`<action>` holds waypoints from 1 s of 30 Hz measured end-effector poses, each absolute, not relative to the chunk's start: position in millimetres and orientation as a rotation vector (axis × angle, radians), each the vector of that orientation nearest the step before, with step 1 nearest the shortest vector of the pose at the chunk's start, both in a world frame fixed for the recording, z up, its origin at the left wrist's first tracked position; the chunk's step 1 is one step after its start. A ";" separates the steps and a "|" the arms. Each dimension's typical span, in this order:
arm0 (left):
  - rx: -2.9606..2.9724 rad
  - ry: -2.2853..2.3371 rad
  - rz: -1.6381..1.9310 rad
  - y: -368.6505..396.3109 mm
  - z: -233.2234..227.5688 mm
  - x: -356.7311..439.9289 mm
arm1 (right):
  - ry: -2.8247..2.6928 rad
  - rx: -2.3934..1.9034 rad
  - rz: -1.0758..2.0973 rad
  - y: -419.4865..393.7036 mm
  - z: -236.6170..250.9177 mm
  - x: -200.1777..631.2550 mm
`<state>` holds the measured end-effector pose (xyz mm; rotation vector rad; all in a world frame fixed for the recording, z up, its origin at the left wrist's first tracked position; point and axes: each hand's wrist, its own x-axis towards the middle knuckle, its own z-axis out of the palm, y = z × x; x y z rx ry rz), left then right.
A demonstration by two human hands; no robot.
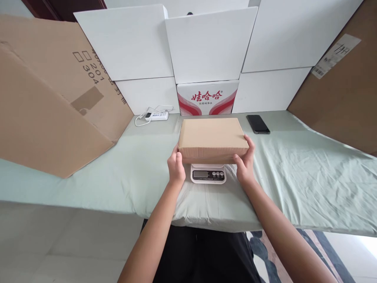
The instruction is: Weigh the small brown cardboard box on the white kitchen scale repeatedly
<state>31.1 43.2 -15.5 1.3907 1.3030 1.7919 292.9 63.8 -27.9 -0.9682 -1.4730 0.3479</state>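
Note:
A closed brown cardboard box (212, 133) lies flat over a small white kitchen scale (208, 175). The box hides the scale's platform, so I cannot tell whether it rests on it or hovers just above. My left hand (176, 167) grips the box's near left corner, thumb against the front. At the right end, my right hand (246, 161) is closed round the near corner, thumb on the front face and fingers along the side. The scale's display and its row of buttons stick out toward me below the box.
A black phone (258, 124) lies at the back right, a white power strip with a cable (157, 116) at the back left. White boxes (210, 49) and a red-and-white printed carton (207, 98) wall off the rear. Large cardboard panels (50, 98) flank both sides. Green cloth (118, 184) covers the table.

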 end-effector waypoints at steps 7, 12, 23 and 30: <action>1.377 1.314 1.803 43.7 -15.7 31.8 | -1.475 -0.979 0.366 63.4 -26.1 293.5; 1.360 1.322 1.811 43.8 -16.1 32.3 | -1.477 -0.968 0.365 64.0 -25.2 293.3; 1.316 1.360 1.835 45.8 -18.5 32.5 | -1.473 -0.936 0.376 67.7 -27.2 294.9; 1.323 1.383 1.799 45.3 -19.5 32.9 | -1.430 -0.930 0.392 69.9 -28.1 295.3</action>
